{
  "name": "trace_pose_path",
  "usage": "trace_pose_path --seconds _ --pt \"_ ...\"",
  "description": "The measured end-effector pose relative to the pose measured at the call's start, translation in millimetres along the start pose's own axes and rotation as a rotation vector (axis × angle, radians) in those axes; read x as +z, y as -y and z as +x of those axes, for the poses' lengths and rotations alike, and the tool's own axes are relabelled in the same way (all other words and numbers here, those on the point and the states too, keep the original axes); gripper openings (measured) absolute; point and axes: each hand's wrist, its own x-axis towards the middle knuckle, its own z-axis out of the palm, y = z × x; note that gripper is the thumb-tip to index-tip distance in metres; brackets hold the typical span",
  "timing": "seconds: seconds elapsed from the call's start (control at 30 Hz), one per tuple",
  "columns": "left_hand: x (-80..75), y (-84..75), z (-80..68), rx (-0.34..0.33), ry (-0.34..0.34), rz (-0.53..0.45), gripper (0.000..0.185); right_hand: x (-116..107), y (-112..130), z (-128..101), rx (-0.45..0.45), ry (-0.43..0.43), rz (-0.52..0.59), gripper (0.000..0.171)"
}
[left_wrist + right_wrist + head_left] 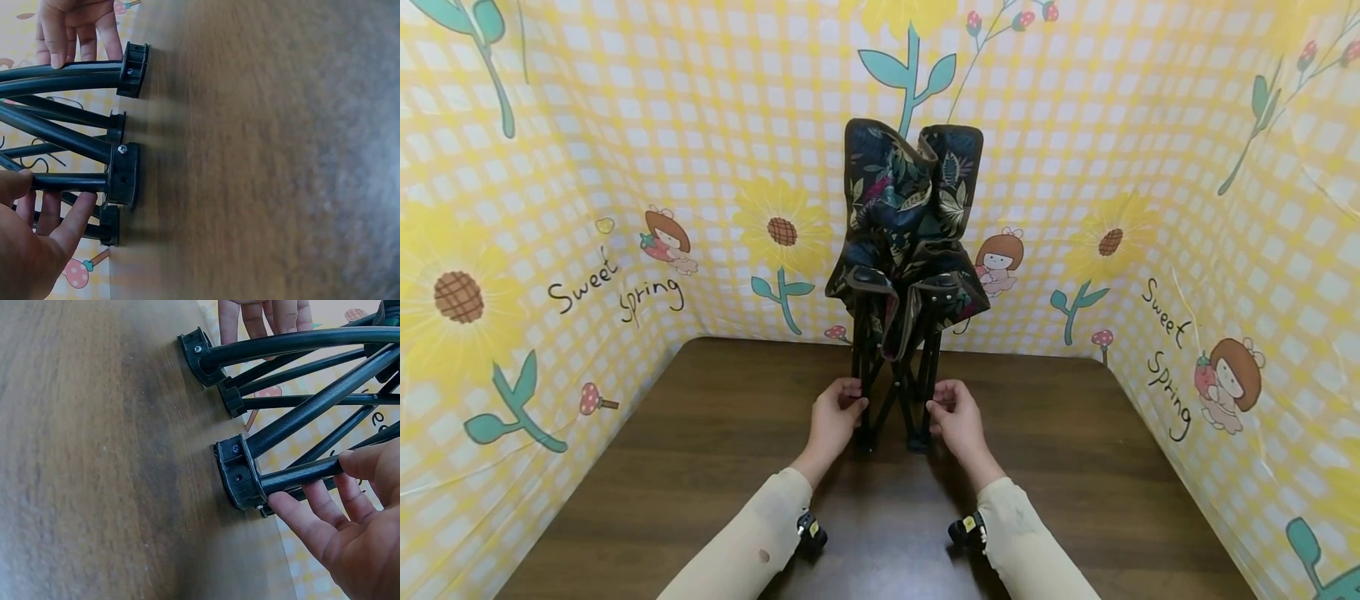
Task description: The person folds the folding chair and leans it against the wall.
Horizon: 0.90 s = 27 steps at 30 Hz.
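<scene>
The folded chair point(904, 275) stands upright on the surface point(700, 467), feet close together. The left hand point(835, 417) and right hand point(955, 421) each hold a leg, fingers point(312, 515) curled round the tubes. Such a narrow base could tip, and crossing legs might pinch fingers.

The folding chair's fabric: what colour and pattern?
Dark navy fabric with a leafy floral print and brownish edging, best seen in the head view.

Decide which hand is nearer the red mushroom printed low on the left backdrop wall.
Left. The left hand grips the folded chair's leg on the mushroom's side; the right hand grips the far leg.
</scene>
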Motion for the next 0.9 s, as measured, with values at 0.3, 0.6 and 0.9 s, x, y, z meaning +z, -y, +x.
trace_pose_path --seconds 0.3,0.6,0.9 --pt "1.8 1.4 2.9 -0.002 -0.008 -0.006 0.026 -2.4 35.9 -14.1 -0.005 0.050 -0.006 0.033" --pt "1.9 4.4 8.4 0.007 0.001 -0.016 0.027 -0.9 34.9 -9.9 -0.018 0.046 -0.013 0.034" --pt "3.2 5.7 12.2 0.006 0.002 0.018 0.029 1.2 33.5 -8.2 -0.015 0.032 -0.001 0.033"
